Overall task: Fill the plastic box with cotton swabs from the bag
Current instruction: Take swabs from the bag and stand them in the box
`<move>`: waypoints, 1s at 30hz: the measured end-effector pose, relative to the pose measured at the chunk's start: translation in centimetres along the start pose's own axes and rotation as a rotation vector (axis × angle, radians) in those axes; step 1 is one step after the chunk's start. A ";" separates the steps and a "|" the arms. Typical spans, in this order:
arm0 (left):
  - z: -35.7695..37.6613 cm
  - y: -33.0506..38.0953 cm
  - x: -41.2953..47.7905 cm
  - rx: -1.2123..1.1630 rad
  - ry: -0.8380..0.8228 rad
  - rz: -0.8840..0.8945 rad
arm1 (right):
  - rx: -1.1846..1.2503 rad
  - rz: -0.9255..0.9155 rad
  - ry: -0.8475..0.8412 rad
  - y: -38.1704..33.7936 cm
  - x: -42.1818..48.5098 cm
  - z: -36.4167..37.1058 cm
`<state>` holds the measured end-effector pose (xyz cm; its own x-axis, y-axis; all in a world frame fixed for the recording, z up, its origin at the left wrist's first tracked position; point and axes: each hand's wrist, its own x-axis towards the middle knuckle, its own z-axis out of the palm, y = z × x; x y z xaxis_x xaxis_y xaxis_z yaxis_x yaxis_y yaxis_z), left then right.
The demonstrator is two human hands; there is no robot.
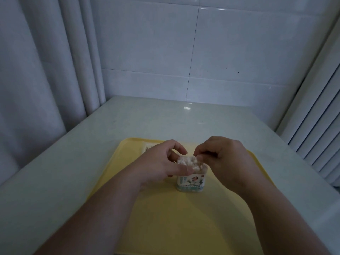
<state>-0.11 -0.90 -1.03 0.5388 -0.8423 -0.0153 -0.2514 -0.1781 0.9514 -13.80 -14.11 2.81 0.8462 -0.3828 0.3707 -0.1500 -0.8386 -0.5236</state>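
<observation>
A small plastic box (191, 184) with a printed label stands upright on the yellow tray (184, 218). A tight bundle of cotton swabs (189, 162) sticks out of its open top, white tips up. My left hand (161, 162) wraps the box's left side, thumb across the front near the rim. My right hand (226, 157) hovers at the top right, fingertips pinched on the swab tips. The bag (148, 147) is a pale flat shape mostly hidden behind my left hand.
The tray lies on a pale tabletop (92, 144) in a corner. A tiled wall (202, 52) rises behind, a curtain (36, 70) hangs at the left, and slatted panels (316, 126) stand at the right.
</observation>
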 end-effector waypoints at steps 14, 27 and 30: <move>0.2 0.0 0.0 0.033 0.037 0.003 | 0.129 0.222 -0.157 0.2 0.3 -0.1; -0.1 0.1 0.0 0.027 0.034 0.001 | 0.604 0.466 -0.028 1.0 0.4 0.7; -0.1 -0.1 0.0 0.022 0.036 0.003 | 0.629 0.518 -0.098 1.3 0.5 1.0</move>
<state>-0.05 -0.84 -1.07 0.5667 -0.8239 -0.0008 -0.2708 -0.1872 0.9442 -13.05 -14.96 1.52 0.7939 -0.6015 -0.0896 -0.2438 -0.1798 -0.9530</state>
